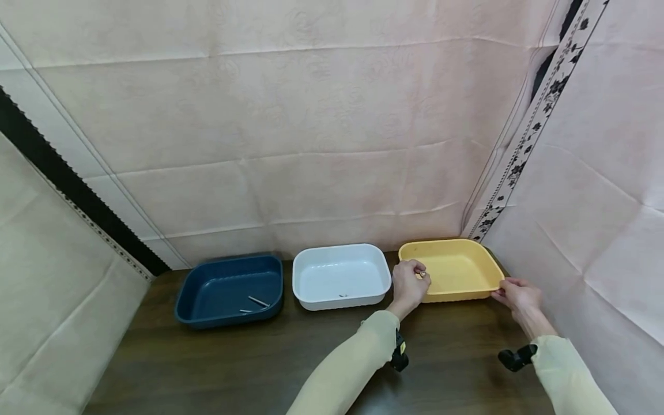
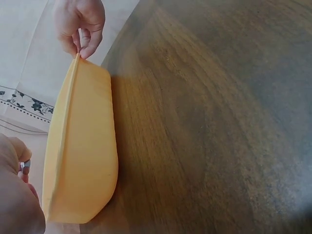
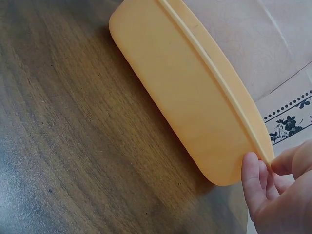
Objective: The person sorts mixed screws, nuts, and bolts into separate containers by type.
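Observation:
A yellow tray sits at the right end of a row of three. My right hand pinches its front right corner between thumb and fingers, as the right wrist view shows at the rim. Over the tray's left side is my left hand, fingers curled about a small shiny metal piece. Most of that piece is hidden by the fingers, so its kind cannot be told.
A white tray stands in the middle with tiny dark metal bits inside. The blue tray on the left holds thin metal rods. All three stand on a dark wooden table, with pale cloth hung behind and at both sides.

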`<state>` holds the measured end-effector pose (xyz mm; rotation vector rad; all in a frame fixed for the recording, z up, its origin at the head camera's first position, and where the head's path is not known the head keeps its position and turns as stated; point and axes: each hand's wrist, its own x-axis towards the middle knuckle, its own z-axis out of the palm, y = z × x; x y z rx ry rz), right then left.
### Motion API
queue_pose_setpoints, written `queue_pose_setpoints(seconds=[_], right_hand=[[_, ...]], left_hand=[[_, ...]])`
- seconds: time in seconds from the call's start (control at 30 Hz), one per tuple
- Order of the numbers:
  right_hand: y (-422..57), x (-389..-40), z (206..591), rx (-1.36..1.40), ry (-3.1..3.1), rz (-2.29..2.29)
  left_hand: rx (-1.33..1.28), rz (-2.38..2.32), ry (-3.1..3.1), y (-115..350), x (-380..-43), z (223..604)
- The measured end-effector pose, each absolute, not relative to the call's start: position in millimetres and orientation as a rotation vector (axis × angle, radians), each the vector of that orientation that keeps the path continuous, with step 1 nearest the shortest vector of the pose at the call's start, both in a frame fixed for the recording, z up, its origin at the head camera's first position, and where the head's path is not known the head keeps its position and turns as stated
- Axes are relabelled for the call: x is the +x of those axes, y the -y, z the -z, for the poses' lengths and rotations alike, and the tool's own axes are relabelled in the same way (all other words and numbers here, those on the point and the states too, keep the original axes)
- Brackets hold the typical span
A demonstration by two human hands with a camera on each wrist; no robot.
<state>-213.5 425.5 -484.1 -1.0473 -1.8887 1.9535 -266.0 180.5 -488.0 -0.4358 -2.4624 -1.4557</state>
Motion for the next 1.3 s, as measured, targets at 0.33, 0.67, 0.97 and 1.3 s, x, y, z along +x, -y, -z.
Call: queue_pose_setpoints(seconds=[0.33,0.67,0.97,1.3], right_hand=[[-426.1,-213.7,486.1,-1.067,1.894,-1.945],[-429.4,-214.4,487.0,-1.073,1.92,-1.964],[-431.7,-221.3,479.6,-1.07,1.903,-2.009],[-431.9,-219.1,481.8,-1.089,1.936,-1.977]], left_hand=[[-0.393,1.405,2.415,-180.9,-259.4,488.7],[-0.493,1.599,2.23,-147.4,-246.4,485.6],[-0.58,1.65,2.089,-97.6,-237.9,485.7],[-0.376,1.663,2.194,-46.2,-213.2,520.1]])
